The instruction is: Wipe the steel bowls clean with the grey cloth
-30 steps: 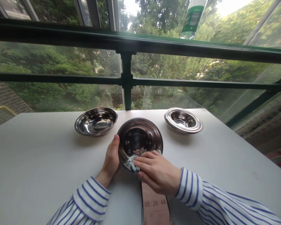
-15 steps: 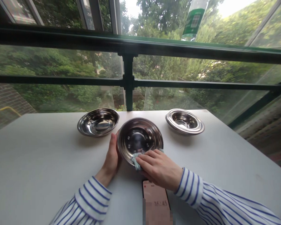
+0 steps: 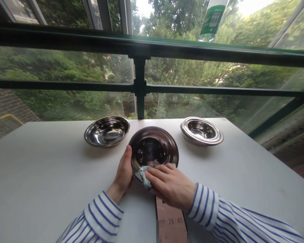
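Note:
A steel bowl (image 3: 152, 148) is tilted up toward me at the middle of the white table (image 3: 40, 175). My left hand (image 3: 123, 172) grips its left rim, thumb along the edge. My right hand (image 3: 167, 184) presses a small pale blue cloth (image 3: 144, 175) against the bowl's near inner wall, fingers closed over it. Both sleeves are white with blue stripes.
A second steel bowl (image 3: 106, 131) sits at the back left, a third, wide-rimmed one (image 3: 201, 130) at the back right. A phone (image 3: 171, 221) showing a timer lies near the front edge under my right wrist. A green railing (image 3: 140, 87) and glass stand behind the table; a bottle (image 3: 212, 18) rests on the rail.
The bowl tipped a little while my right hand rubbed the cloth along its near inner wall. My left hand shifted slightly on the rim. The other bowls stayed put.

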The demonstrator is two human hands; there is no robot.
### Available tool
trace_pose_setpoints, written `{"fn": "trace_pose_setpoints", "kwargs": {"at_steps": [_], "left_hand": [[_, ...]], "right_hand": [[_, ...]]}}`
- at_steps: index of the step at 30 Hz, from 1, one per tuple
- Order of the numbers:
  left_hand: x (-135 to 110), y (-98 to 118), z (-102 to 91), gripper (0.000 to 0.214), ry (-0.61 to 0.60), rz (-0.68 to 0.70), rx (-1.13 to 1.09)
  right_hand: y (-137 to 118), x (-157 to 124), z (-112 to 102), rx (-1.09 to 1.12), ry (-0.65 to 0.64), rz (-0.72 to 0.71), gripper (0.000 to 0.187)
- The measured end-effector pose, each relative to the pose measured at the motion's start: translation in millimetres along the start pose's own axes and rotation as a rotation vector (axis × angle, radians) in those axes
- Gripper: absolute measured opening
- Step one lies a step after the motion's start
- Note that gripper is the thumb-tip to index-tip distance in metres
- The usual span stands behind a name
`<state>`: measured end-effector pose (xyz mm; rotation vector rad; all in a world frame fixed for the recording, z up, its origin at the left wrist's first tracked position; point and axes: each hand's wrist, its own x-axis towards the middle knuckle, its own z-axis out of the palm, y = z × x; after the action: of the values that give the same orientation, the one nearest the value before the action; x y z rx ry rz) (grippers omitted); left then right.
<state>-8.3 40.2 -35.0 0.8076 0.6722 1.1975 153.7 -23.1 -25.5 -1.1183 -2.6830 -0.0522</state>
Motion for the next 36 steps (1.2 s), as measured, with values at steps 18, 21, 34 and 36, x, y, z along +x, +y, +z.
{"fn": "trace_pose_setpoints", "kwargs": {"at_steps": [18, 21, 34, 36], "left_hand": [[2.7, 6.0, 4.3, 0.061, 0.048, -0.067, -0.049], [3.7, 8.1, 7.2, 0.058, 0.039, -0.043, -0.039], [1.6, 4.3, 4.1, 0.054, 0.047, -0.056, -0.056], [2.8, 3.6, 1.6, 0.054, 0.048, -0.065, -0.049]], "right_hand": [[4.8, 2.8, -24.1, 0.06, -0.102, 0.104, 0.032], [26.1, -5.7, -31.1, -0.059, -0.131, 0.139, 0.029], [-7.1, 29.7, -11.1, 0.3, -0.074, 0.108, 0.033], [-3.7, 40.5, -5.1, 0.247, -0.032, 0.111, 0.035]]}}
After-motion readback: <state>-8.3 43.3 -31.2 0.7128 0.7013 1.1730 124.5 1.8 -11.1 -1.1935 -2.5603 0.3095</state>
